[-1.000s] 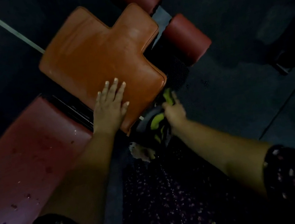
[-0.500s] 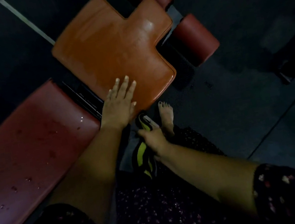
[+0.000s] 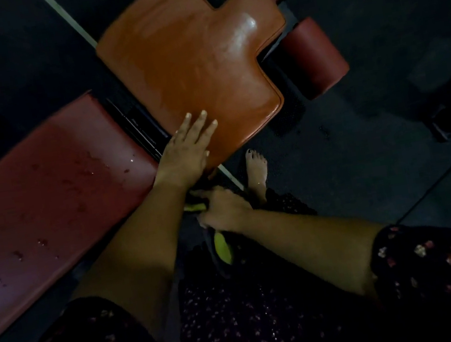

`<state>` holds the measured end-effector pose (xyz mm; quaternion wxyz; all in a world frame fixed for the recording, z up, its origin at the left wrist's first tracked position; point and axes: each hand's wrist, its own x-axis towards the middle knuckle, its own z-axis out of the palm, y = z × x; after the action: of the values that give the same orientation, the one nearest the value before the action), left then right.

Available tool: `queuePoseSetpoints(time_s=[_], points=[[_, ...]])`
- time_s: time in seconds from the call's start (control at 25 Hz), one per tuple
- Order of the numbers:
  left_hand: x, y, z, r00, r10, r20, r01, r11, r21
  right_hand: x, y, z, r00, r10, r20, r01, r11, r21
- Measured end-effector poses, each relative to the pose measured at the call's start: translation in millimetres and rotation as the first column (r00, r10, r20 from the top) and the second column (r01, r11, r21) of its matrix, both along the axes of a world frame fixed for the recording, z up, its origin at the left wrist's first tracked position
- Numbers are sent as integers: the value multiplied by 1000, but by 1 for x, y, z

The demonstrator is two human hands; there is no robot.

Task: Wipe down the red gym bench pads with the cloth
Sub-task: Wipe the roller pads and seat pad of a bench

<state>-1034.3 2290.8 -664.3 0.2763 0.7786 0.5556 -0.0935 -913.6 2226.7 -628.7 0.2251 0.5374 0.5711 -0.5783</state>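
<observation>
Right hand point(image 3: 223, 210) is closed round a dark-and-yellow soft cloth point(image 3: 221, 247), low, near the orange-brown T-shaped vinyl seat pad point(image 3: 194, 65). Left hand point(image 3: 185, 150) lies flat, fingers spread, on the pad's near corner. Cloth looks light & limp: bunch it in the palm. Wet vinyl prob. slippery.
</observation>
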Motion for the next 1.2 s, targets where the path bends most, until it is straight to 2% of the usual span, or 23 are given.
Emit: queuePoseSetpoints(time_s=[0.04,0.08,0.12,0.16,0.2,0.32,0.4,0.48,0.56,0.6,0.64,0.68,0.76,0.8,0.84,0.88,0.92,0.96,1.0,1.04,1.08,1.16,1.2], points=[[-8,-3,-1,1000,-2,-7,2,1000,24,-4,-12,7,927,373,33,-372,906,204],[-19,-8,-1,999,29,-26,-28,998,54,-2,-21,3,748,647,149,-648,662,378],[-32,-16,-2,994,97,-53,-92,992,80,3,-23,6,584,764,275,-763,400,508],[-45,-26,-1,977,194,-92,-184,977,106,11,-21,-3,419,826,377,-827,176,535],[-57,-38,-1,944,298,-141,-281,951,129,20,-15,-8,281,836,472,-861,2,509],[-81,-73,-1,849,463,-255,-438,886,151,58,14,-24,21,797,603,-910,-236,343],[-92,-92,-3,865,447,-226,-421,894,157,69,29,-16,-69,727,683,-914,-321,249],[-98,-108,-7,891,404,-208,-369,910,189,55,33,-6,-179,766,618,-833,-452,319],[-96,-119,-11,889,400,-222,-355,909,217,23,33,9,-373,742,558,-702,-619,354],[-93,-121,-13,885,409,-225,-361,905,225,6,39,14,-388,727,566,-670,-644,368],[-90,-120,-12,879,416,-231,-367,902,229,-10,50,14,-342,708,618,-681,-640,356],[-89,-119,-12,875,420,-241,-370,901,227,-27,63,15,-247,695,675,-732,-590,340],[-89,-122,-10,878,403,-258,-354,910,215,-50,89,21,-24,665,747,-839,-419,346],[-90,-127,-9,881,394,-262,-344,914,216,-53,94,21,18,670,742,-857,-372,357],[-93,-133,-9,886,384,-259,-332,917,222,-53,92,20,-1,676,737,-861,-376,344],[-95,-139,-7,891,377,-255,-322,918,230,-49,85,16,-64,692,719,-852,-413,321],[-98,-143,-5,891,376,-254,-319,917,240,-42,73,11,-159,695,702,-831,-478,285],[-100,-147,-3,890,379,-253,-319,915,247,-33,59,8,-305,660,686,-773,-593,227],[-101,-149,-2,887,387,-252,-325,911,255,-26,51,8,-409,632,658,-730,-659,179],[-104,-150,-1,881,404,-248,-339,902,265,-27,56,7,-443,629,638,-730,-667,150],[-106,-148,0,876,415,-246,-350,898,268,-37,70,7,-391,664,638,-763,-621,178],[-114,-141,0,883,396,-253,-345,912,222,-74,104,15,-173,692,701,-850,-464,248],[-118,-138,-1,890,383,-248,-341,919,198,-91,120,18,-94,662,743,-873,-413,258]])
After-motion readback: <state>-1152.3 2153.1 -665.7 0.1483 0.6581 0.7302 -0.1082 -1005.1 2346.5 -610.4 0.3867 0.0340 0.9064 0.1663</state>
